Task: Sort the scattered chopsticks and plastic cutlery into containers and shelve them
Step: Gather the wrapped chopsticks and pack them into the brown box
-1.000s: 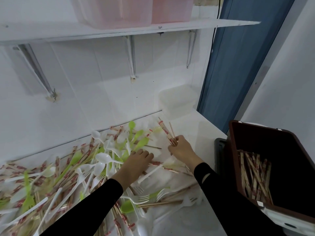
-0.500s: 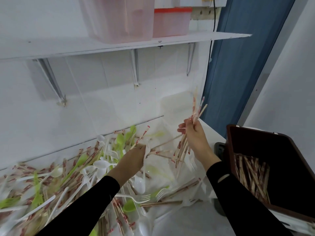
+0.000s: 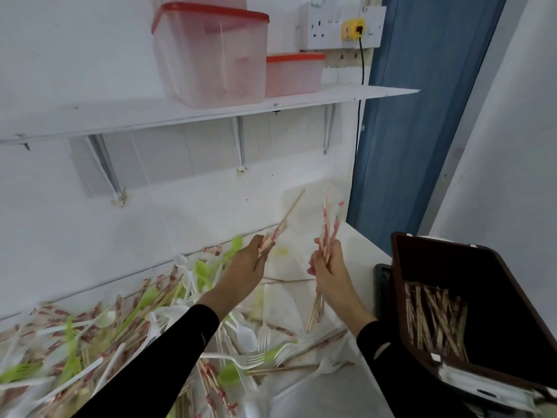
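Note:
A heap of wrapped chopsticks, white forks and spoons and green cutlery [image 3: 126,321] covers the white counter [image 3: 331,396] at the lower left. My left hand [image 3: 245,270] is raised above the heap and grips a wrapped chopstick pair [image 3: 284,220] that points up and right. My right hand [image 3: 327,267] grips a bundle of chopsticks [image 3: 327,227] held upright, their lower ends hanging below the hand. A dark brown bin [image 3: 512,285] at the right holds several chopsticks [image 3: 434,318].
A white wall shelf [image 3: 120,119] carries two pink lidded containers [image 3: 211,52] above the counter. A power socket with a black cord [image 3: 358,30] sits beside a blue door [image 3: 422,116]. A white wall stands at the right.
My left hand has risen off the heap with a chopstick pair in it. My right hand has lifted its bundle higher and upright. The view has tilted upward.

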A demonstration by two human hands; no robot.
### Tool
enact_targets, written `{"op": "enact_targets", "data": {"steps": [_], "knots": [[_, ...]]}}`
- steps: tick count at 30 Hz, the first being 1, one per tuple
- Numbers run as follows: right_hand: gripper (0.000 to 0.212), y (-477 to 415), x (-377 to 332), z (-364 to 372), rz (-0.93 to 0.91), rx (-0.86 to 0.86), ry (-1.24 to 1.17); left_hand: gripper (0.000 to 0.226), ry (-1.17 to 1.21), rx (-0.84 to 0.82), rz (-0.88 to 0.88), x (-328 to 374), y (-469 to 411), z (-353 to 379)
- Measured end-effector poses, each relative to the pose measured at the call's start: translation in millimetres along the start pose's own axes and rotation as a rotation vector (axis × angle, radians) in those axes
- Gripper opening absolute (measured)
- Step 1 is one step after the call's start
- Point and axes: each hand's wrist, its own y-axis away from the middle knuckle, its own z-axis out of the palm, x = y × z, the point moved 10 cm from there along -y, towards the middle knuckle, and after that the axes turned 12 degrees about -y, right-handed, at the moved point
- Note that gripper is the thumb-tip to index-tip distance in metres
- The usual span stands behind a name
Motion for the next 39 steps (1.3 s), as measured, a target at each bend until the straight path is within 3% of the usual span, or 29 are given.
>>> {"op": "enact_targets", "data": {"steps": [4, 7, 13, 19, 24, 29, 31, 34, 36, 39], "knots": [[0.024, 6.9, 23.9, 3.2, 0.062, -0.009, 0.026, 0.016, 0.188, 0.291, -0.036, 13.6, 2.2, -37.3], [0.009, 8.2, 41.2, -2.0, 0.161, 0.004, 0.104, 0.015, 0.366, 0.42, -0.109, 15.1, 4.3, -56.2], [0.023, 7.8, 57.3, -9.5, 0.192, 0.023, 0.046, 0.013, 0.671, 0.487, -0.134, 15.1, 3.3, -72.7], [0.024, -2.2, 39.2, 0.5, 0.115, 0.019, -0.012, 0.015, 0.605, 0.365, -0.137, -8.1, 2.6, -37.2], [0.035, 0.4, 52.3, 5.6, 0.153, -0.031, 0.034, 0.062, 0.591, 0.318, -0.225, -30.4, 18.0, 3.9], [0.042, 6.8, 96.3, 1.5, 0.345, -0.052, 0.167, 0.088, 0.708, 0.294, -0.372, -47.9, 30.1, 31.1], [0.042, 1.6, 102.7, 3.7, 0.366, -0.048, 0.214, 0.081, 0.714, 0.213, -0.413, -51.0, 35.3, 46.1], [0.017, -17.4, 101.4, 12.6, 0.319, -0.039, 0.252, 0.04, 0.724, 0.072, -0.497, -58.3, 47.1, 70.7], [0.011, -32.6, 95.1, 18.1, 0.234, -0.077, 0.415, 0.023, 0.755, -0.018, -0.494, -55.7, 57.0, 83.0], [0.022, -47.2, 99.8, 24.1, 0.222, -0.123, 0.599, 0.024, 0.804, 0.018, -0.522, -63.5, 63.2, 87.0]]}}
